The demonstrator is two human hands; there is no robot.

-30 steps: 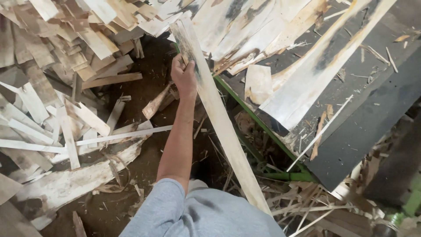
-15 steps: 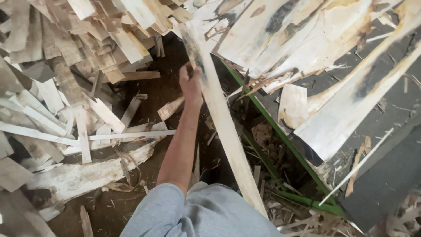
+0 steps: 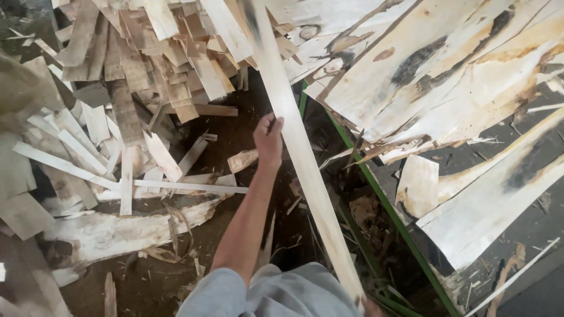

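- A long pale wooden strip [image 3: 299,158] was held by the left hand [image 3: 269,140], the grip closed narrowly round the strip's left edge about midway along its visible length; the arm was stretched forward from a grey sleeve [image 3: 270,293].
- The strip's long axis was seen running from the top of the frame, over the heap of offcuts [image 3: 147,53], down and slightly rightward to the bottom edge; the strip lay immediately to the right of the hand, touching it.
- At the strip's near end only a sliver of the right hand [image 3: 369,306] was caught at the frame's edge; its grip could not be told, though it appeared to be at the strip's lower end.
- The left hand was plainly the nearer to the strip's middle; the far end was raised above the scrap pile.
- Broad veneer sheets [image 3: 446,76], stained dark in patches, were spread to the right behind a green rail [image 3: 376,194]; a dirt floor [image 3: 235,135] littered with splinters was visible beneath the arm.
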